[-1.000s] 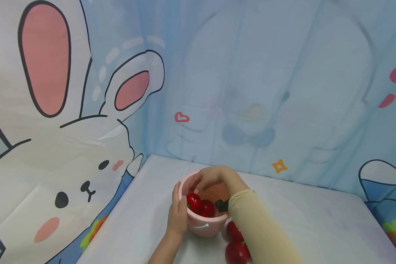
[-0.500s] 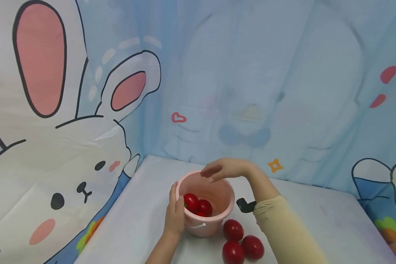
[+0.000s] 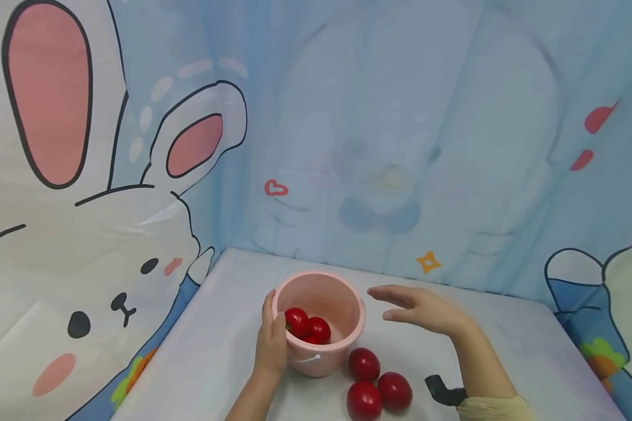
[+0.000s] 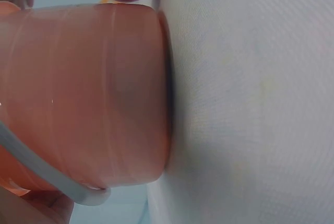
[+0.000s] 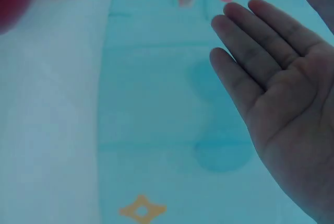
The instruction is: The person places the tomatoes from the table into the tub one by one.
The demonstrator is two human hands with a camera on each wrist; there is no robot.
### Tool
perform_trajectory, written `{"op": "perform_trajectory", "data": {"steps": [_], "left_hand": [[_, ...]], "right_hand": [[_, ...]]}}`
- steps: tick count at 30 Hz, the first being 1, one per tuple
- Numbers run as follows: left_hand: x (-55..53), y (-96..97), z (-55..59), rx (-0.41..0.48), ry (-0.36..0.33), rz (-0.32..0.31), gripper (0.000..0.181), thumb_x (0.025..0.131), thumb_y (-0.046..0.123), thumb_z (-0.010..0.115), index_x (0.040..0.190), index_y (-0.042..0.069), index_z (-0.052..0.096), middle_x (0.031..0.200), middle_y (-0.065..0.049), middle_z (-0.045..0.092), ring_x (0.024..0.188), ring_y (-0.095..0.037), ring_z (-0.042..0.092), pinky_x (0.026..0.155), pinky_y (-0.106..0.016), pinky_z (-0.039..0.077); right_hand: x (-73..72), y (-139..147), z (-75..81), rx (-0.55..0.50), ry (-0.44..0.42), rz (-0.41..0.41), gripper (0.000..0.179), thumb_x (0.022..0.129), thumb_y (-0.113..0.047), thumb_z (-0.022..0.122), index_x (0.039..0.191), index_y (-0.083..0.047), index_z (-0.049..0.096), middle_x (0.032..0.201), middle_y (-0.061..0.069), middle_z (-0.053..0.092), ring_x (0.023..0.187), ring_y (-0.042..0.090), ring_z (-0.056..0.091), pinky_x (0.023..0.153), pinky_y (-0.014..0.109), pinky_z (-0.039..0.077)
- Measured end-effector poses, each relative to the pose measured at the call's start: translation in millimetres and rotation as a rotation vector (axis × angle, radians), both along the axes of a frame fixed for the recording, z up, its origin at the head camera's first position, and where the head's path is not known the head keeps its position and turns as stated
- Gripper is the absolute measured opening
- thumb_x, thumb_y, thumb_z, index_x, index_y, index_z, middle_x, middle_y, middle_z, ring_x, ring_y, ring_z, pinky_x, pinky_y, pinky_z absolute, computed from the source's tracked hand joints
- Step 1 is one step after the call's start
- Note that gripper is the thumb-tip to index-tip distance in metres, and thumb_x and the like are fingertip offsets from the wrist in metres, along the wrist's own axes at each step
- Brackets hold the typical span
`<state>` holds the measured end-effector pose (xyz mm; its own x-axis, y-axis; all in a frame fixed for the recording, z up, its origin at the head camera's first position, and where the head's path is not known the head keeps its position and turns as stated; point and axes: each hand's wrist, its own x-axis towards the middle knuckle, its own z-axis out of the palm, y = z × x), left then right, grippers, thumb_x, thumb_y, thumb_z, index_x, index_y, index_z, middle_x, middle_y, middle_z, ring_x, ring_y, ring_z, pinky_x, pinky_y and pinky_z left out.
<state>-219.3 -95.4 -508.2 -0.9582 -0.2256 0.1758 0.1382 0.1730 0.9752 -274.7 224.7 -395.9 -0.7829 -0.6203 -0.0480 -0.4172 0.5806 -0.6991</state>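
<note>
On the white tabletop (image 3: 216, 356), as the head view shows it, a pink bucket (image 3: 327, 361) stands upright with its mouth tipped into sight. Red fruits (image 3: 319, 331) lie at the bottom: two show well, and a sliver of red shows beneath them. The left hand (image 3: 271, 339) holds the bucket by its left side, the fingers along the outer wall and the thumb up near the rim. Three more fruits (image 3: 364, 400) sit clustered on the tabletop, just beside the bucket at its near right. The right hand (image 3: 423, 310) hangs in the air to the right of the bucket, apart from it, its fingers extended and holding nothing; a dark strap (image 3: 442, 392) and a cream sleeve (image 3: 497, 409) show at that arm. Behind hangs a pale blue curtain (image 3: 453, 88), and a printed rabbit (image 3: 110, 245) fills the left.

From the left wrist, the bucket appears sideways, its base on the tabletop, with a pale handle (image 4: 52, 169) across its wall and a red fruit beyond it.

From the right wrist, the right palm faces the camera, fingers straight; a red fruit and part of the bucket blur along the top.
</note>
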Motion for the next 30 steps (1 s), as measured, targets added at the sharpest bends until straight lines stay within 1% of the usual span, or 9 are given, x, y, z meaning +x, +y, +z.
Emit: {"op": "perform_trajectory", "data": {"steps": [3, 5, 8, 11, 13, 16, 22, 26, 30], "left_hand": [[0.9, -0.5, 0.7, -0.001, 0.001, -0.008, 0.059, 0.101, 0.031, 0.044, 0.154, 0.039, 0.019, 0.159, 0.009, 0.033, 0.146, -0.026, 0.034, 0.106, -0.061, 0.043], [1.6, -0.9, 1.4, -0.002, 0.001, -0.01, 0.059, 0.101, 0.031, 0.044, 0.154, 0.039, 0.019, 0.16, 0.009, 0.033, 0.147, -0.026, 0.034, 0.107, -0.062, 0.042], [2.2, -1.6, 2.4, -0.004, 0.002, -0.004, 0.058, 0.102, 0.031, 0.043, 0.154, 0.039, 0.019, 0.16, 0.009, 0.033, 0.147, -0.025, 0.034, 0.108, -0.062, 0.04], [2.4, -2.0, 2.9, -0.008, 0.006, -0.002, 0.058, 0.102, 0.03, 0.042, 0.154, 0.038, 0.019, 0.16, 0.009, 0.033, 0.147, -0.025, 0.034, 0.109, -0.062, 0.039], [2.5, -1.8, 3.4, -0.009, 0.003, -0.001, 0.058, 0.102, 0.03, 0.042, 0.154, 0.038, 0.019, 0.16, 0.009, 0.032, 0.148, -0.025, 0.033, 0.109, -0.062, 0.039], [3.1, -1.4, 3.9, -0.004, -0.004, -0.003, 0.058, 0.102, 0.03, 0.042, 0.155, 0.038, 0.019, 0.16, 0.009, 0.032, 0.148, -0.025, 0.033, 0.109, -0.062, 0.039], [4.5, -0.5, 3.9, 0.001, -0.008, -0.01, 0.058, 0.102, 0.03, 0.043, 0.154, 0.038, 0.019, 0.16, 0.008, 0.032, 0.147, -0.026, 0.033, 0.107, -0.061, 0.042], [4.1, -0.1, 3.0, 0.001, -0.009, -0.01, 0.057, 0.102, 0.03, 0.042, 0.154, 0.038, 0.019, 0.16, 0.008, 0.032, 0.147, -0.026, 0.033, 0.106, -0.061, 0.042], [2.8, 0.3, 2.0, 0.003, -0.009, -0.011, 0.057, 0.103, 0.03, 0.041, 0.154, 0.038, 0.019, 0.16, 0.009, 0.032, 0.148, -0.026, 0.032, 0.108, -0.061, 0.04]], "right_hand": [[17.8, 15.9, -22.4, -0.08, -0.022, -0.058, 0.056, 0.094, -0.039, 0.064, 0.146, -0.025, 0.048, 0.147, -0.002, 0.053, 0.14, 0.025, 0.046, 0.098, 0.019, 0.05], [29.9, 22.3, -37.2, -0.133, -0.053, -0.122, 0.056, 0.095, -0.036, 0.064, 0.147, -0.024, 0.046, 0.149, 0.001, 0.05, 0.142, 0.028, 0.042, 0.097, 0.017, 0.049], [46.5, 24.6, -57.5, -0.185, -0.093, -0.256, 0.059, 0.093, -0.039, 0.065, 0.147, -0.024, 0.045, 0.151, 0.002, 0.049, 0.144, 0.029, 0.04, 0.1, 0.022, 0.051], [59.1, 21.8, -74.1, -0.215, -0.132, -0.386, 0.065, 0.09, -0.043, 0.068, 0.148, -0.023, 0.044, 0.152, 0.005, 0.047, 0.145, 0.031, 0.038, 0.103, 0.036, 0.052], [64.8, 18.7, -82.9, -0.22, -0.181, -0.461, 0.07, 0.087, -0.046, 0.07, 0.148, -0.024, 0.043, 0.153, 0.006, 0.046, 0.146, 0.032, 0.037, 0.105, 0.044, 0.05], [71.8, 16.1, -94.9, -0.215, -0.243, -0.497, 0.076, 0.085, -0.047, 0.072, 0.15, -0.022, 0.04, 0.156, 0.011, 0.042, 0.147, 0.036, 0.033, 0.105, 0.051, 0.049], [82.4, 15.7, -120.3, -0.205, -0.346, -0.54, 0.081, 0.086, -0.046, 0.072, 0.152, -0.017, 0.036, 0.156, 0.016, 0.039, 0.146, 0.044, 0.031, 0.1, 0.055, 0.051], [83.5, 17.0, -134.2, -0.214, -0.403, -0.553, 0.085, 0.085, -0.047, 0.072, 0.153, -0.016, 0.033, 0.158, 0.017, 0.036, 0.145, 0.047, 0.03, 0.099, 0.057, 0.05], [83.9, 19.7, -142.1, -0.225, -0.431, -0.539, 0.09, 0.083, -0.047, 0.075, 0.154, -0.015, 0.031, 0.158, 0.018, 0.034, 0.144, 0.048, 0.029, 0.099, 0.055, 0.051]]}}
